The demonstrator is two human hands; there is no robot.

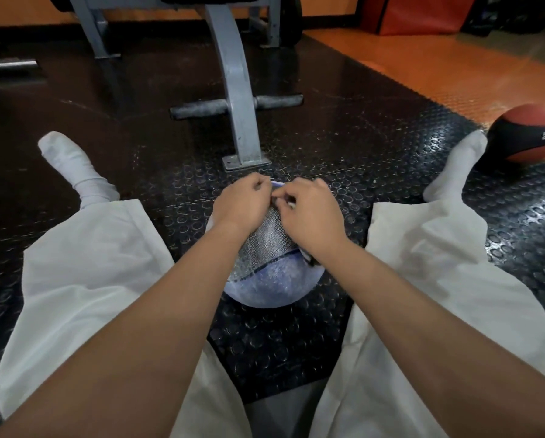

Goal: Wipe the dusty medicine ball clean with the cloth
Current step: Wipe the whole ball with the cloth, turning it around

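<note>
The medicine ball (pixel 272 279) is blue with a grey textured panel and a pale film of dust. It sits on the floor mat between my spread legs. Both hands lie on its top, fingers curled, fingertips meeting. My right hand (pixel 312 216) grips a light cloth (pixel 309 259); a bit shows below the wrist and a white scrap at the fingertips. My left hand (pixel 244 203) pinches in at the same spot, apparently on the cloth's edge. Most of the cloth is hidden under the hands.
The grey steel leg of a weight bench (pixel 241 121) with its black cross bar stands just beyond the ball. A second red and black medicine ball (pixel 530 134) lies beside my right foot. The black studded rubber mat (pixel 359 137) meets orange flooring at the far right.
</note>
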